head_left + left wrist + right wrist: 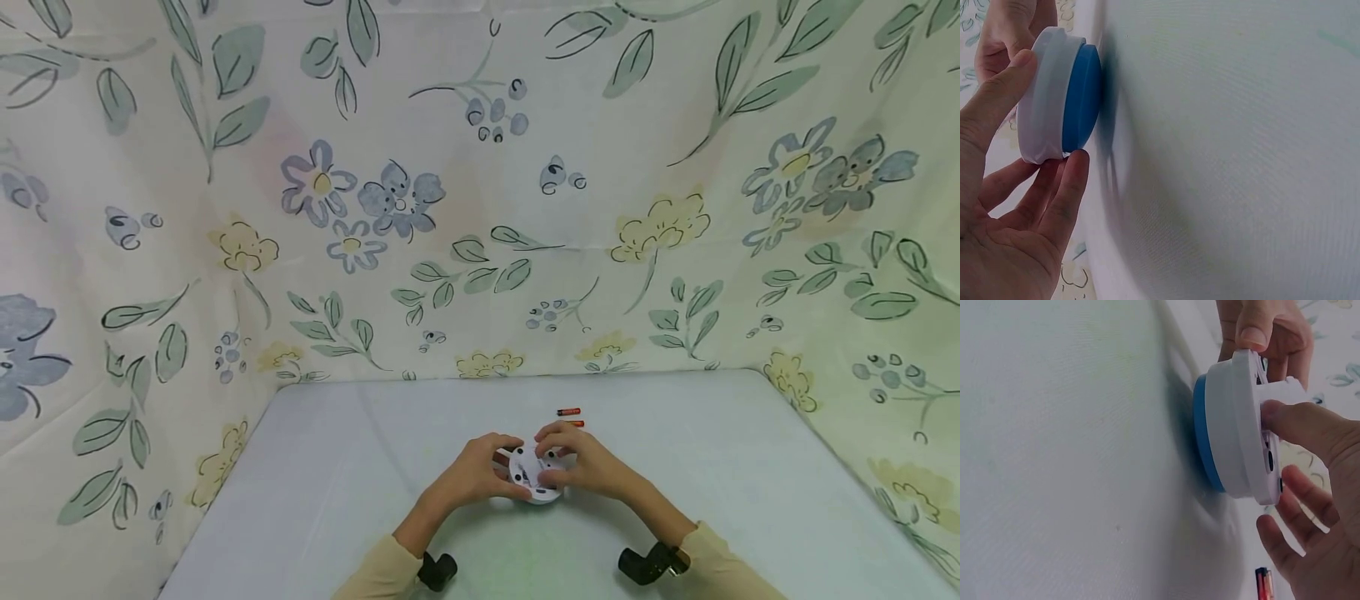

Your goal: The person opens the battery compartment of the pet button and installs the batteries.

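Observation:
A round device (544, 496) with a white body and a blue underside is held over the white table, its face with small dark feet and a recess turned up. My left hand (474, 472) grips its left rim between thumb and fingers. In the right wrist view, a small white cover (1284, 391) stands out from the face of the device. My right hand (592, 464) pinches this cover, the thumb against it; the far ends of its fingers are partly hidden there. Two orange-and-black batteries (568, 412) lie just beyond the right hand.
The white table (337, 467) runs back to a floral cloth (465, 200) hanging behind and at the sides. A black wrist camera (438, 572) sits on the left wrist, and another black camera (647, 564) on the right.

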